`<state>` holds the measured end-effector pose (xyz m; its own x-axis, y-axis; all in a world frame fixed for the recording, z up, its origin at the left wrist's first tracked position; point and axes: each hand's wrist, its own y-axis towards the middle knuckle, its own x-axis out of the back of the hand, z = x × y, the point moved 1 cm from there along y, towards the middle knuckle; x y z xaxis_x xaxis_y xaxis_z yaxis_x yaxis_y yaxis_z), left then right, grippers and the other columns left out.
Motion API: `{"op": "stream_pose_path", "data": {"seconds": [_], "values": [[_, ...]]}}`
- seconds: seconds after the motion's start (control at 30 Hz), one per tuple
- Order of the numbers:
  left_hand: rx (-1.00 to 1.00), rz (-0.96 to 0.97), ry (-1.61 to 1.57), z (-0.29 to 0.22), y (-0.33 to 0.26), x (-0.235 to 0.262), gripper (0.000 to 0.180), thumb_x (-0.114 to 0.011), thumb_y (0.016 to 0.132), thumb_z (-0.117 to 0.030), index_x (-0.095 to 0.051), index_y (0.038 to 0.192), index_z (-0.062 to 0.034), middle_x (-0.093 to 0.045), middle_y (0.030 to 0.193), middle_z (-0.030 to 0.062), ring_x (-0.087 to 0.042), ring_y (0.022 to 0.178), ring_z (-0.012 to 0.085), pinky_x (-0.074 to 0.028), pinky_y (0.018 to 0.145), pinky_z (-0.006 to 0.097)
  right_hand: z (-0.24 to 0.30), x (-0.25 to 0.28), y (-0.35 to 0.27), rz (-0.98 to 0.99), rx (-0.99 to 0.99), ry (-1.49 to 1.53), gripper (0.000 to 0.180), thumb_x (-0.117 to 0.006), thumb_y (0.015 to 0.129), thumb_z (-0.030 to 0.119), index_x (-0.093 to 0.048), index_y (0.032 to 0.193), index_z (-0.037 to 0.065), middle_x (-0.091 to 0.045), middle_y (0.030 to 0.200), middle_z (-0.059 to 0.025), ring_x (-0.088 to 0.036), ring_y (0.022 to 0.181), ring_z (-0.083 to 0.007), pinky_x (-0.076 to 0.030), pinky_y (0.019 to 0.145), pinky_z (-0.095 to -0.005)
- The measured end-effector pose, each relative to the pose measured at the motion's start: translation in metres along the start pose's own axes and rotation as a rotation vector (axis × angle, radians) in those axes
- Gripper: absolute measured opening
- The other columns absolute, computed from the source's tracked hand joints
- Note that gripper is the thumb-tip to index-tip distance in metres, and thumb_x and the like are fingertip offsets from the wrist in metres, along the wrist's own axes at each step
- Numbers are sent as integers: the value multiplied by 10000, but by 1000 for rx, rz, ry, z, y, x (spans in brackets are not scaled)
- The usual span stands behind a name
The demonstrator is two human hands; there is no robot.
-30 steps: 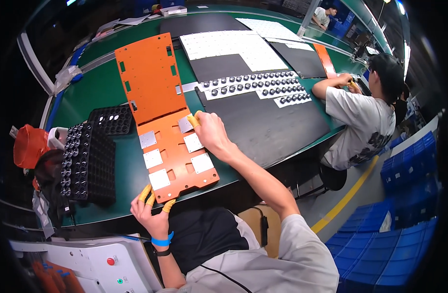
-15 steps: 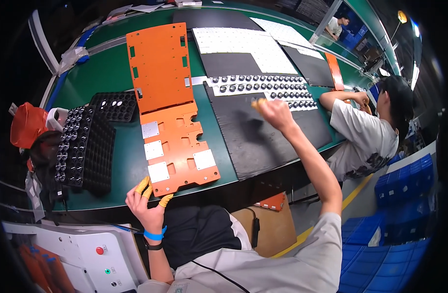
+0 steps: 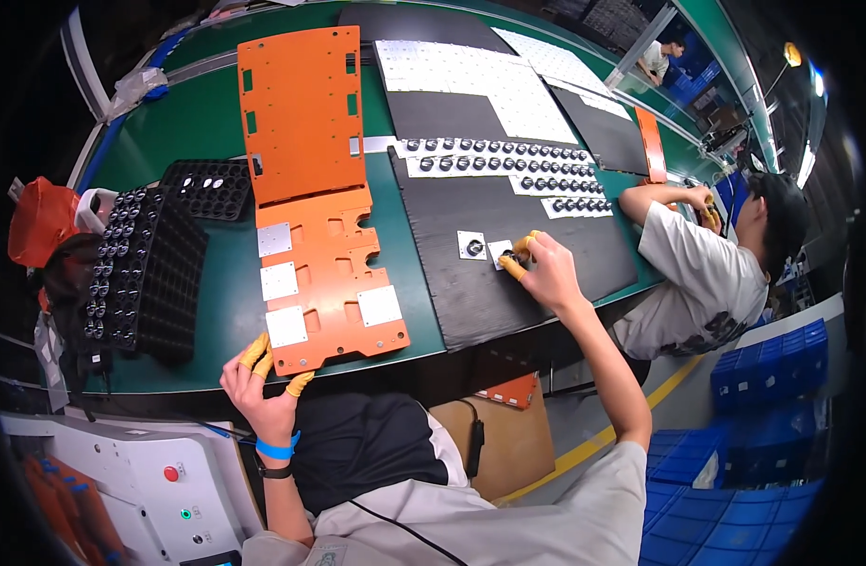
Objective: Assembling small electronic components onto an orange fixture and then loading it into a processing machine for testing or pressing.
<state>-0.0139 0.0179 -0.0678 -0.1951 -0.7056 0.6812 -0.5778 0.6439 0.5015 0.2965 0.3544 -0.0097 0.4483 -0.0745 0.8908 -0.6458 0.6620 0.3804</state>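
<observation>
With its yellow-covered fingertips closed, my right hand [image 3: 546,272] grips a white square plate with a black round fitting [image 3: 499,251], low over the black mat [image 3: 470,297]. Just left of it, a similar plate with a black fitting [image 3: 471,245] lies on the mat. My left hand [image 3: 263,391] has fingers and thumb spread at the near left corner of the orange panel [image 3: 334,325], touching its edge. Bare pale square plates [image 3: 285,326] sit on that panel. Behind it lies a larger orange panel with slots [image 3: 301,113].
Rows of plates with black fittings [image 3: 489,165] line the mat's far side, below white sheets [image 3: 452,71]. Black cell trays [image 3: 154,274] stand at left, beside an orange bag [image 3: 41,222]. At right a co-worker [image 3: 706,255] sits close by. Blue bins [image 3: 773,363] stand on the floor.
My right hand has come down and nearer, from above the mat to a plate with a black fitting. Another such plate now shows on the mat. My left hand stays at the panel's corner.
</observation>
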Motion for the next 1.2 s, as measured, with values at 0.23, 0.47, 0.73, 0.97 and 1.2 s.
{"op": "stream_pose_path", "data": {"seconds": [0.23, 0.47, 0.73, 0.97, 1.2], "values": [[-18, -22, 8, 0, 1, -2, 636, -862, 679, -526, -750, 1059, -29, -706, 1194, 57, -563, 1160, 264, -387, 1017, 425, -38, -2, 50, -133, 63, -104, 232, -786, 782, 120, -720, 984, 29, -625, 983, -118, -602, 949, -318, -486, 845, -426], [8, -25, 23, 0, 0, -1, 644, -864, 671, -536, -749, 1064, -39, -708, 1192, 58, -566, 1163, 268, -394, 1008, 425, -53, -15, 92, -61, 63, -214, 256, -757, 829, 122, -729, 1062, 21, -588, 1061, -135, -555, 1034, -317, -448, 901, -424], [-4, -27, 21, 0, 1, 0, 663, -856, 673, -550, -744, 1091, -48, -709, 1193, 53, -568, 1164, 265, -391, 1006, 423, -73, -28, 98, -89, 65, -334, 272, -760, 819, 116, -748, 1085, 66, -601, 1011, -96, -562, 1003, -276, -437, 879, -407], [-5, -36, 11, 1, 1, 0, 669, -855, 671, -553, -742, 1081, -36, -710, 1193, 58, -574, 1156, 266, -389, 1009, 422, -72, -32, 103, -65, 42, -381, 297, -758, 819, 124, -742, 1109, 62, -607, 1017, -93, -565, 1011, -273, -442, 891, -406], [-12, -38, 24, 3, 1, 0, 677, -853, 671, -570, -741, 1070, -34, -711, 1186, 60, -575, 1158, 271, -393, 1005, 426, -5, -15, 87, -3, -102, -137, 272, -790, 839, 275, -719, 885, 16, -678, 886, -156, -656, 863, -319, -516, 765, -416]]}}
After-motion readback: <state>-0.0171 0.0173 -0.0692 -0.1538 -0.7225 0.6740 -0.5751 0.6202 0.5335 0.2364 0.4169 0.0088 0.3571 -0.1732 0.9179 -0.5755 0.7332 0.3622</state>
